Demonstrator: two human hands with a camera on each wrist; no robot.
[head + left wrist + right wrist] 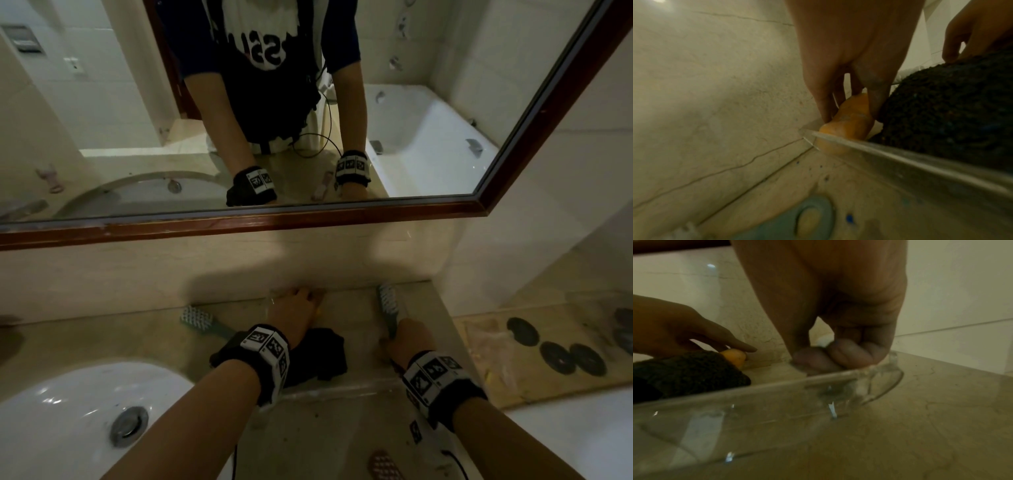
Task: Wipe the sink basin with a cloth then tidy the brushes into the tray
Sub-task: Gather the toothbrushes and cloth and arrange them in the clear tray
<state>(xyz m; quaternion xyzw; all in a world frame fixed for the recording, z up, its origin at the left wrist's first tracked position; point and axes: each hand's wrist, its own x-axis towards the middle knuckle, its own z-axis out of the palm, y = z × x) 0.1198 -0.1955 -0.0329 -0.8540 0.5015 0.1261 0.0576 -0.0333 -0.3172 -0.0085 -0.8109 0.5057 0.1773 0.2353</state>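
At the back of the tabletop, the left hand (855, 53) pinches an orange brush (846, 123) inside the clear tray (760, 402), beside the dark cloth (318, 356). The right hand (834, 305) curls over the tray's rim. Pressing there could tip it and spill the brush.
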